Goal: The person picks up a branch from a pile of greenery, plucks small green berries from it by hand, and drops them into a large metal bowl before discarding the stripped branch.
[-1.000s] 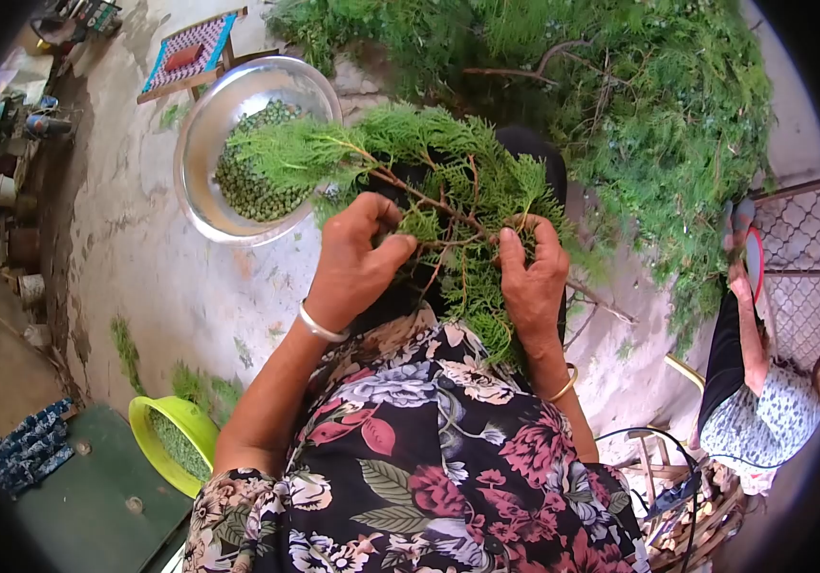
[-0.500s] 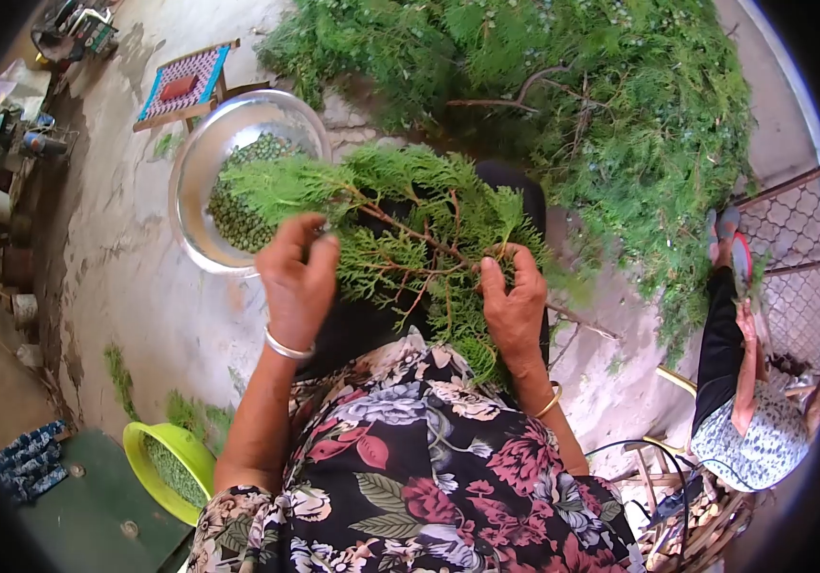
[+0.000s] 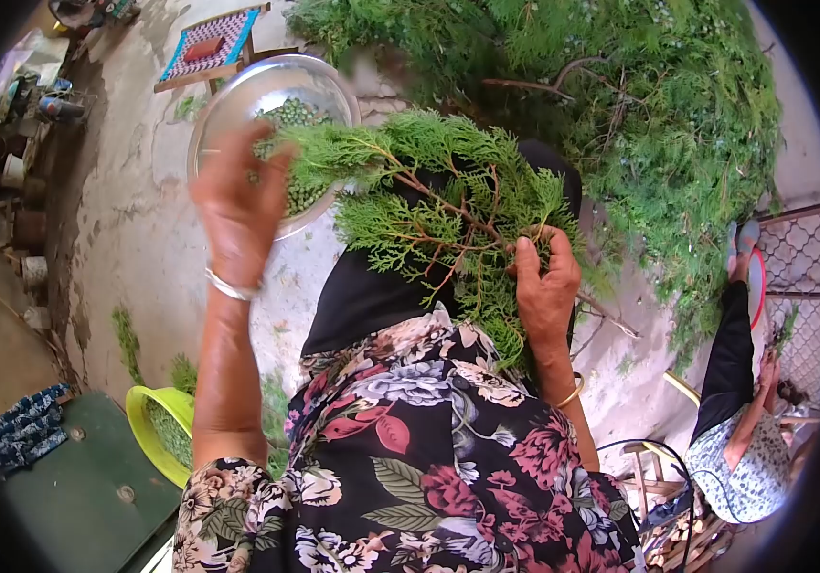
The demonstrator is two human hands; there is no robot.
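Observation:
My right hand (image 3: 549, 291) is closed on the stem of a leafy green conifer branch (image 3: 462, 212), held above my lap. The branch has flat, scale-like sprays, and its bare lower stem sticks out below the hand. My left hand (image 3: 241, 215) hovers over the near left side of a shiny metal bowl (image 3: 262, 84). Motion smears its fingers, so I cannot see whether they hold anything. Small round green cones (image 3: 307, 194) lie in the bowl, partly hidden by the hand and the branch's leafy tip.
A large heap of cut conifer branches (image 3: 677, 124) spreads across the far right. A woven stool (image 3: 211, 48) stands beyond the bowl. At lower left are a yellow-green basin (image 3: 142, 435) and a dark green table (image 3: 75, 487). Another person (image 3: 739, 449) sits at right near firewood.
My left hand has moved left and away from the branch, over the bowl. My right hand keeps its hold on the branch. The whole view has shifted slightly.

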